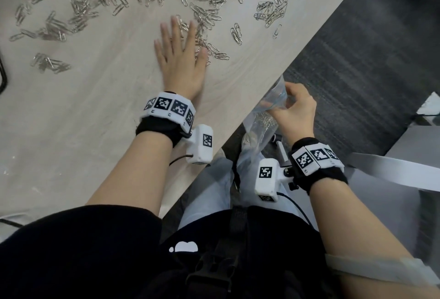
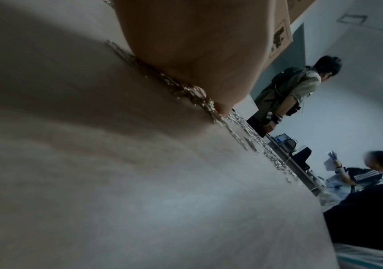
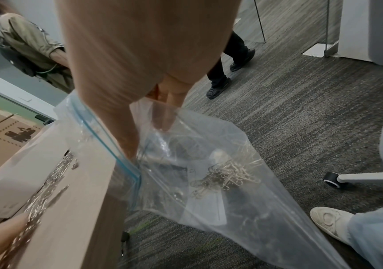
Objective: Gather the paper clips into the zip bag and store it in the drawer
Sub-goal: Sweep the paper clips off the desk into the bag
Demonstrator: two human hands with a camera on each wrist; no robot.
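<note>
Too many paper clips (image 1: 209, 15) to count, blurred across the tabletop (image 1: 71, 132); our left hand (image 1: 179, 60) lies flat on some near its edge, our right hand (image 1: 294, 110) pinches the bag (image 3: 209, 172) just off that edge, clips inside.

We find no readable words, brand names or numbers anywhere. Black-and-white square code markers (image 1: 170, 107) wrap both wristbands and sit on the small white wrist cameras (image 1: 265, 172). A cardboard box (image 3: 6, 138) carries dark printed handling pictograms inside a dashed frame; these may be handling symbols, but they are too blurred for us to read.
</note>
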